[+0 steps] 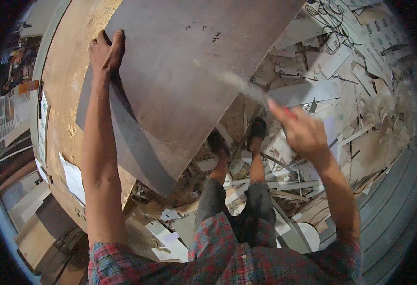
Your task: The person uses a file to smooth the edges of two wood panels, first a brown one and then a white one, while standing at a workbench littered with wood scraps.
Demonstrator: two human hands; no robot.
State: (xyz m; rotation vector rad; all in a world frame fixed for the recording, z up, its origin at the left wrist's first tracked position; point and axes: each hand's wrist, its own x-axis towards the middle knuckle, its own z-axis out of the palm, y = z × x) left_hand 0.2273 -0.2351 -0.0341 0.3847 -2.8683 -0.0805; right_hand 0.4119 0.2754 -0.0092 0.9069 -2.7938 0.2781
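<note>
One tabletop [68, 57] carries a large grey-brown sheet [184, 90]; my left arm [101, 161] stretches out, left hand [107, 54] at its left edge, whether gripping I cannot tell; my right hand [307, 134], beyond its right edge, clenches a blurred tool [247, 88].

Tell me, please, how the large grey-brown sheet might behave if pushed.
The sheet is probably fairly stiff, lying mostly flat beneath the left hand. It may tip if pushed outward, since its lower corner appears to overhang the table.
</note>
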